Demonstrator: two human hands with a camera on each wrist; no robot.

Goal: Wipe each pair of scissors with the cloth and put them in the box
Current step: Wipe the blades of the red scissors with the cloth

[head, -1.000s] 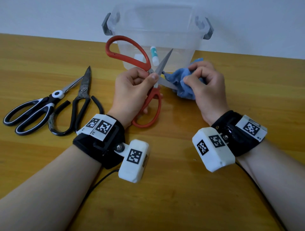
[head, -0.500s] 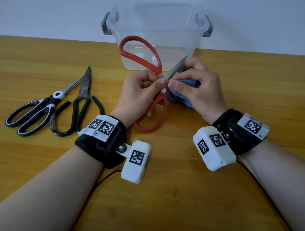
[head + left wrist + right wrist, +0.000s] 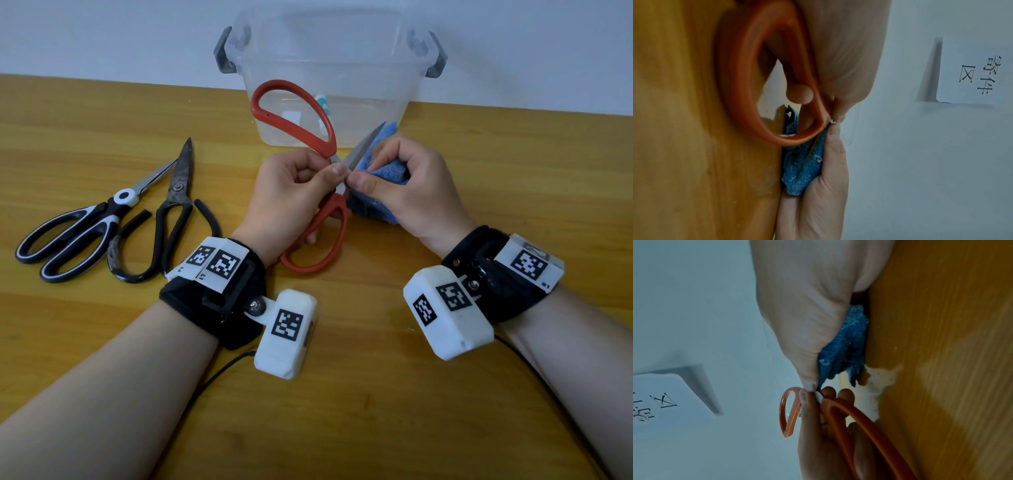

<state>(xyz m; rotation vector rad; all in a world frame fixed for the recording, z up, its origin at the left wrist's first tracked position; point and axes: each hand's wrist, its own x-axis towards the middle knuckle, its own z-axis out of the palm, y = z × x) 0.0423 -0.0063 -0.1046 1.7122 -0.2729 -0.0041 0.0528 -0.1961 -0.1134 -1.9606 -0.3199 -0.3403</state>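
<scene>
Head view alone gives us the clear box [image 3: 329, 89] at the table's [image 3: 342, 411] far edge, and two black-handled scissors [image 3: 78, 226] [image 3: 171, 212] lying to the left. Wrist views show only a wall paper sign [image 3: 972, 76].

Left hand [image 3: 291, 198] clenched around the red scissors [image 3: 291, 113] near the pivot, blades apart, above the table before the box. Right hand [image 3: 404, 185] pinches the blue cloth [image 3: 387, 171] against a blade; thumbs nearly meet.

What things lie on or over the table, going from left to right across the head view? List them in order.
black-and-white scissors → all-black scissors → left hand holding the red scissors → right hand gripping the blue cloth.
</scene>
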